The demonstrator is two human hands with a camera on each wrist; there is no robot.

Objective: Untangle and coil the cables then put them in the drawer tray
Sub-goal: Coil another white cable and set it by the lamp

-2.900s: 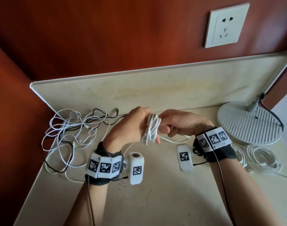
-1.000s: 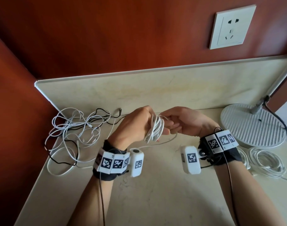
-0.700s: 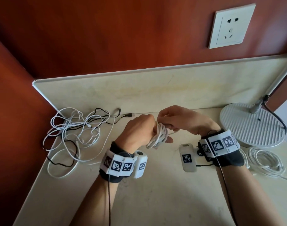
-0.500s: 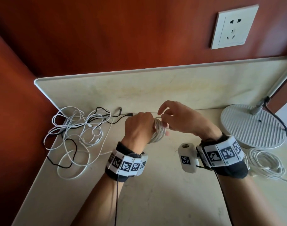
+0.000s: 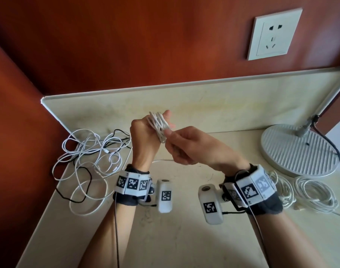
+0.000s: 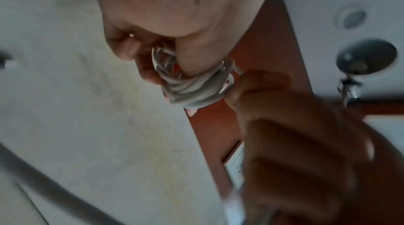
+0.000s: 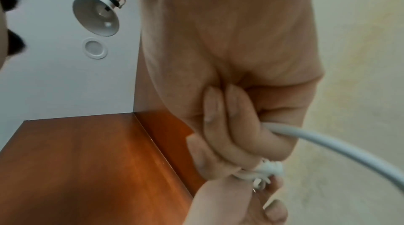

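Head view: the left hand [image 5: 144, 136] is raised above the counter [image 5: 180, 238], fingers curled round a coiled white cable [image 5: 159, 126] wound into a tight bundle. The right hand [image 5: 192, 147] meets it from the right, thumb and forefinger pinching the bundle's lower edge. A tangled heap of cables [image 5: 91, 157], white with one black lead, lies on the counter to the left, against the corner of the wall. Two coiled white cables [image 5: 308, 194] lie at the right, just in front of a round lamp base [image 5: 298, 151]. A wall socket [image 5: 274, 33] sits on the red-brown wall above the upstand. No drawer tray is in sight.

Left wrist view: the left hand [image 6: 174, 21] closes on the coiled white cable [image 6: 192, 88], which is looped round its thumb. The right hand [image 6: 295, 142], blurred, touches the bundle from the right.

Right wrist view: the right hand [image 7: 236, 73] has its fingers folded in, and a loose white cable tail [image 7: 328, 144] runs out of its grasp to the right. The bundle [image 7: 262, 171] shows beyond its fingertips, with the left hand [image 7: 229, 199] beneath.
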